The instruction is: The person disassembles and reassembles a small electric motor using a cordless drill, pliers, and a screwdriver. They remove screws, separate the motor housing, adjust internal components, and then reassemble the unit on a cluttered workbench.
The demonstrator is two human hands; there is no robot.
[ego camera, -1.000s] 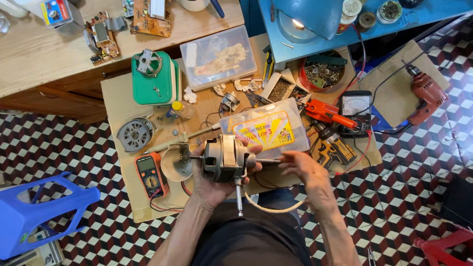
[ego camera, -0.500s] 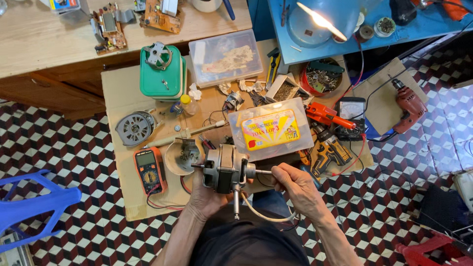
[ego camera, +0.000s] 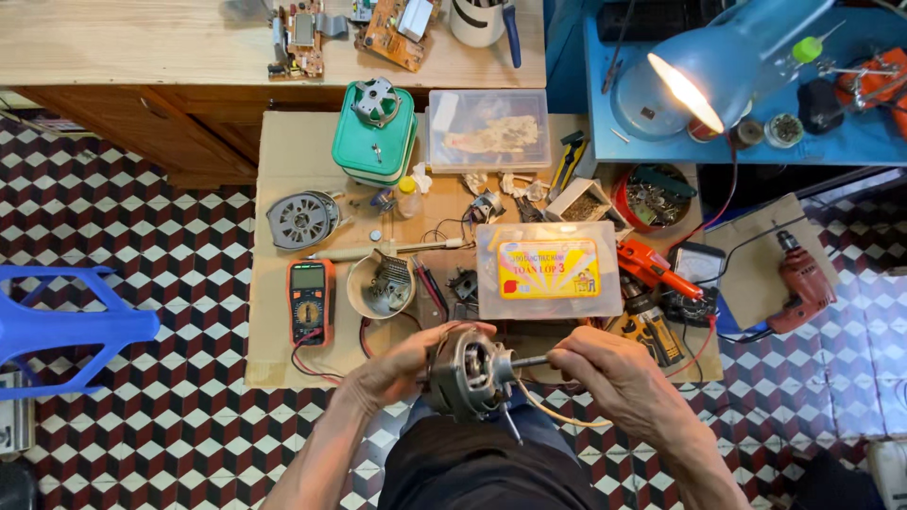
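A grey metal electric motor [ego camera: 470,370] with a steel shaft is held over my lap, at the near edge of a low wooden board [ego camera: 283,189]. My left hand [ego camera: 402,364] wraps around the motor body from the left. My right hand [ego camera: 605,366] pinches the shaft that sticks out to the right. Thin pale wires [ego camera: 557,413] hang from the motor under my right hand.
On the board lie an orange multimeter [ego camera: 310,300], a bowl of metal parts [ego camera: 382,284], a grey round motor cover [ego camera: 300,218], a green housing [ego camera: 374,132], two clear plastic boxes [ego camera: 548,270] and tools. A lit blue lamp [ego camera: 727,57], a red drill [ego camera: 803,283] and a blue stool [ego camera: 66,326] stand around.
The motor has turned so its shaft points right, and my right hand has closed on the shaft. The view has shifted down.
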